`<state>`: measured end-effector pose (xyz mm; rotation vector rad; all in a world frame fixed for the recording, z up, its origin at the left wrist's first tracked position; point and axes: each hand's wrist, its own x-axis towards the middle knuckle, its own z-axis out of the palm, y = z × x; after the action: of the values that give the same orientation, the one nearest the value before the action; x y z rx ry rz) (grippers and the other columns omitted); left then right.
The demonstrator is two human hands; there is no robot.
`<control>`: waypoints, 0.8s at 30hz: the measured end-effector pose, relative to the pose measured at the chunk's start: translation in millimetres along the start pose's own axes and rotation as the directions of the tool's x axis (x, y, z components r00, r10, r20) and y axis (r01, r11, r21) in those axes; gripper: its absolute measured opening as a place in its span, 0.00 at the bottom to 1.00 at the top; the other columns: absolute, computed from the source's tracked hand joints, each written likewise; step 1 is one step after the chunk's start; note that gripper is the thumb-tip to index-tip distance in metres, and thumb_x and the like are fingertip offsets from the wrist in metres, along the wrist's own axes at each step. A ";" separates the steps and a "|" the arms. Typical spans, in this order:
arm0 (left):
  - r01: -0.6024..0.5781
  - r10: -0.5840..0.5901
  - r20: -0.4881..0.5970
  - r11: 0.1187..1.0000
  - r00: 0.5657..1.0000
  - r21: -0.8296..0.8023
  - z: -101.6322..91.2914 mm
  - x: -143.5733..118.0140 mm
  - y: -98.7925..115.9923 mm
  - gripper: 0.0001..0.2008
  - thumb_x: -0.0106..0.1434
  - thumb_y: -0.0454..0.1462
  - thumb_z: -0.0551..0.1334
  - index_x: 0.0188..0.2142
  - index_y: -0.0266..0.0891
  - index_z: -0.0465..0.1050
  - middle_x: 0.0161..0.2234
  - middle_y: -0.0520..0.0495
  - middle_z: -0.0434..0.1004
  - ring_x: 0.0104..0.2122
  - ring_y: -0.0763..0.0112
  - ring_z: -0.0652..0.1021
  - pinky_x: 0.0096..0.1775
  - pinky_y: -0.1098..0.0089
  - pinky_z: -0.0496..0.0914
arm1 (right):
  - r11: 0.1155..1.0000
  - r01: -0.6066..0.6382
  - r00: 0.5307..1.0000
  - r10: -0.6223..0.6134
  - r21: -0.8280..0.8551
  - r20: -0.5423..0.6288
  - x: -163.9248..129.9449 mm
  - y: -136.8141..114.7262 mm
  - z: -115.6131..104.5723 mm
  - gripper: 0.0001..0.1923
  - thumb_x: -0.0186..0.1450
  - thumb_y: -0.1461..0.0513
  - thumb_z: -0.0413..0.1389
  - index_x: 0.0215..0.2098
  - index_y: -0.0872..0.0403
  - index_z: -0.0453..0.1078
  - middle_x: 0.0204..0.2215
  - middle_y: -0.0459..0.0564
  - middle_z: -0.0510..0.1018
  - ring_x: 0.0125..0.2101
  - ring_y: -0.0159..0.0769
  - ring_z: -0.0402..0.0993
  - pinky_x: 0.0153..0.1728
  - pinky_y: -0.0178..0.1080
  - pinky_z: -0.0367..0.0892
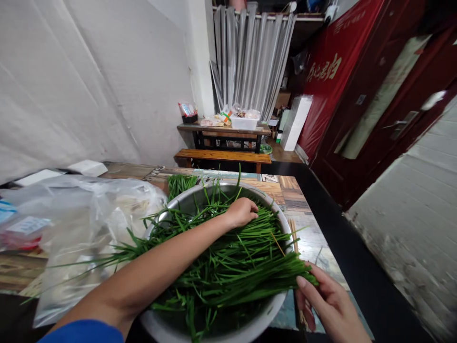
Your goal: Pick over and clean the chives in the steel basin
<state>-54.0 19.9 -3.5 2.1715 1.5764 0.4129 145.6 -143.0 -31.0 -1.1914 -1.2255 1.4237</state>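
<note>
A large metal basin stands on the table, heaped with long green garlic chives. My left hand reaches across the basin, its fingers curled down into the chives near the far right side; the fingertips are partly hidden. At the right rim, my right hand holds the cut ends of a bunch of chives between thumb and fingers. The leaves of that bunch lie leftward over the heap. Another bundle of chives rests on the table behind the basin.
Clear plastic bags with contents cover the table's left side. Chopsticks lie by the basin's right rim. Beyond the patterned table are a wooden bench and another table with a white tub. A dark red door stands at right.
</note>
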 end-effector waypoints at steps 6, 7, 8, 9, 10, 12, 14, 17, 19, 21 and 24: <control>-0.018 0.018 -0.002 0.999 1.000 0.031 1.1 6.2 -11.3 0.10 0.53 0.36 0.60 0.33 0.37 0.78 0.30 0.46 0.78 0.31 0.68 0.75 0.34 0.73 0.64 | 0.998 -0.056 0.998 0.056 0.009 -0.029 -3.5 -2.6 3.9 0.28 0.59 0.49 0.54 0.51 0.59 0.58 0.08 0.34 0.58 0.08 0.21 0.46 0.09 0.26 0.43; -0.016 0.015 0.017 0.999 1.000 0.030 2.3 7.2 -13.6 0.09 0.51 0.35 0.62 0.32 0.37 0.78 0.29 0.46 0.78 0.29 0.68 0.74 0.33 0.73 0.64 | 0.997 -0.071 0.997 0.071 -0.004 -0.037 -3.3 -3.4 4.3 0.29 0.59 0.49 0.54 0.51 0.59 0.59 0.07 0.34 0.57 0.08 0.21 0.45 0.08 0.26 0.42; -0.014 0.014 0.028 1.000 1.000 0.020 3.5 8.2 -15.6 0.08 0.49 0.35 0.63 0.31 0.37 0.77 0.27 0.47 0.77 0.28 0.69 0.74 0.32 0.73 0.64 | 0.997 -0.076 0.996 0.075 -0.019 -0.042 -2.9 -3.8 4.7 0.28 0.59 0.48 0.53 0.50 0.59 0.60 0.07 0.34 0.57 0.08 0.21 0.45 0.08 0.26 0.42; -0.011 0.011 0.033 1.000 0.999 0.004 4.4 9.1 -17.3 0.07 0.49 0.34 0.63 0.29 0.36 0.77 0.26 0.47 0.77 0.27 0.70 0.74 0.31 0.74 0.64 | 0.997 -0.070 0.997 0.068 -0.033 -0.042 -2.5 -3.9 4.8 0.27 0.59 0.48 0.53 0.49 0.59 0.62 0.07 0.35 0.58 0.07 0.21 0.46 0.08 0.26 0.42; -0.007 0.007 0.033 1.000 0.999 -0.011 4.8 10.0 -18.5 0.06 0.49 0.34 0.63 0.28 0.36 0.77 0.26 0.48 0.77 0.27 0.71 0.73 0.30 0.75 0.64 | 0.997 -0.055 0.998 0.053 -0.046 -0.037 -1.9 -3.7 4.7 0.26 0.59 0.48 0.53 0.46 0.58 0.64 0.07 0.36 0.59 0.07 0.21 0.47 0.08 0.26 0.43; 0.000 0.001 0.033 0.999 0.999 -0.035 4.0 10.6 -19.6 0.06 0.50 0.34 0.62 0.27 0.35 0.76 0.25 0.48 0.76 0.26 0.72 0.73 0.29 0.75 0.64 | 0.998 -0.015 1.000 0.014 -0.062 -0.021 -0.7 -3.2 4.1 0.24 0.58 0.48 0.54 0.42 0.58 0.67 0.09 0.38 0.62 0.07 0.22 0.50 0.07 0.26 0.46; -0.010 0.009 -0.004 0.998 1.000 -0.070 1.6 8.9 -19.0 0.06 0.52 0.34 0.60 0.28 0.35 0.75 0.26 0.48 0.76 0.27 0.73 0.73 0.29 0.76 0.64 | 0.998 0.002 1.000 -0.002 -0.070 -0.008 1.4 -3.6 3.1 0.23 0.59 0.48 0.54 0.41 0.58 0.67 0.09 0.38 0.62 0.07 0.22 0.50 0.07 0.26 0.47; -0.032 0.024 -0.031 0.963 0.999 -0.267 -2.9 1.1 -15.0 0.06 0.53 0.35 0.58 0.29 0.34 0.72 0.25 0.50 0.74 0.25 0.74 0.73 0.28 0.75 0.65 | 0.998 -0.019 1.000 0.020 -0.067 0.011 9.2 -7.1 2.3 0.23 0.60 0.49 0.53 0.45 0.59 0.64 0.08 0.36 0.61 0.07 0.21 0.48 0.07 0.26 0.45; 0.007 0.001 0.017 0.884 1.000 -0.467 -5.5 -6.2 -10.4 0.05 0.52 0.33 0.59 0.29 0.33 0.70 0.22 0.51 0.72 0.22 0.75 0.72 0.27 0.75 0.65 | 0.999 -0.028 0.999 0.030 -0.041 0.028 17.6 -10.5 3.2 0.24 0.61 0.50 0.53 0.47 0.59 0.62 0.07 0.35 0.60 0.06 0.21 0.46 0.07 0.26 0.43; 0.083 -0.055 0.066 0.785 0.996 -0.614 -7.9 -13.3 -4.4 0.04 0.52 0.32 0.59 0.29 0.32 0.70 0.21 0.51 0.71 0.20 0.77 0.71 0.26 0.76 0.65 | 1.000 -0.010 0.999 0.011 -0.008 0.035 26.8 -13.6 5.3 0.22 0.61 0.51 0.53 0.46 0.58 0.62 0.07 0.34 0.59 0.07 0.20 0.45 0.08 0.25 0.41; 0.152 -0.117 0.100 0.670 0.988 -0.726 -11.2 -21.7 6.5 0.06 0.51 0.31 0.60 0.31 0.31 0.71 0.21 0.51 0.72 0.20 0.79 0.71 0.26 0.76 0.65 | 1.000 0.026 0.999 -0.026 0.010 0.020 36.7 -17.7 9.5 0.21 0.60 0.51 0.55 0.43 0.59 0.64 0.06 0.34 0.58 0.08 0.20 0.45 0.09 0.26 0.39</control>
<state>-60.7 -0.7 9.7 1.4117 1.2223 0.7862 131.4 -106.2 -17.2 -1.1528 -1.2419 1.4241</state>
